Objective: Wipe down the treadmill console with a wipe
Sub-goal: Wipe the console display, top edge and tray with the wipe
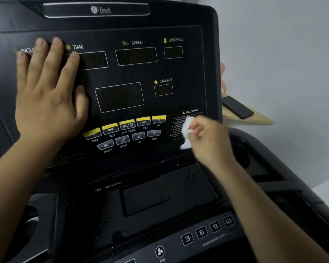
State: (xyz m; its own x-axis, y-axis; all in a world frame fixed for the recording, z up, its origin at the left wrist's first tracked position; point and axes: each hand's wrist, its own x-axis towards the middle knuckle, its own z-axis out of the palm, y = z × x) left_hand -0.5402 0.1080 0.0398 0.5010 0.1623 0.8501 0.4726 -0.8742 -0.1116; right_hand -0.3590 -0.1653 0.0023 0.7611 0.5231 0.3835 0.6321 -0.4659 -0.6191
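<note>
White wipe (186,130) was gripped, bunched, by the right hand (210,138), apparently touching the treadmill console (179,69) at its lower-right caution label (190,111). The rest of the panel lay leftward and above. The left hand (47,95) rested flat, fingers straight, at upper left.

Dim, diffuse lighting is recorded. The black treadmill console (179,73) is rendered dark, while the pale wall (277,54) right of the grip is brighter. Motion blur is noted on the right hand (211,141) and on the white wipe (186,130) pinched in it. The left hand (47,95), laid flat well left of the grip, is sharper, and a soft shadow is cast at its thumb. Console edges are bowed by wide-angle distortion. The caution print (176,128) at the grip is unreadable.
</note>
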